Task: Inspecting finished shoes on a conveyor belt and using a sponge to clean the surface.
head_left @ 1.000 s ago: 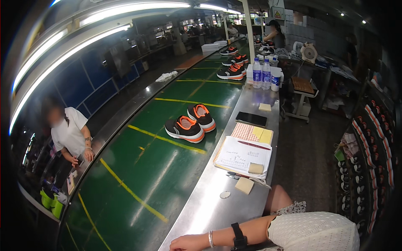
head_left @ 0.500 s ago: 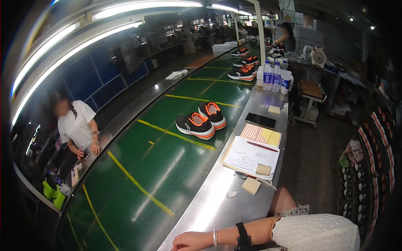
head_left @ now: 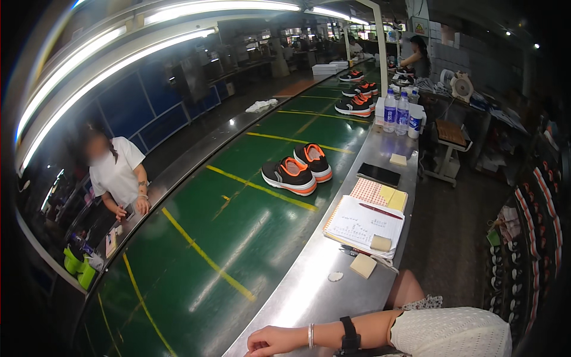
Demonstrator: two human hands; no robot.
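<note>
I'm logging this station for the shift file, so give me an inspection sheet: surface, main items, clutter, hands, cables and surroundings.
Surface: green belt with yellow lines; metal ledge alongside.
Main items: two black-and-orange shoes beside each other on the belt; more shoes farther along.
Clutter: on the ledge, a notebook with a red pen on it, a black phone and bottles.
Hands: right hand over the ledge, fingers curled, grip unclear; left hand out of view.
Cables: nothing seen on belt or ledge.
Surroundings: a co-worker across the belt; a fan behind, right; lit lamps overhead.
</note>
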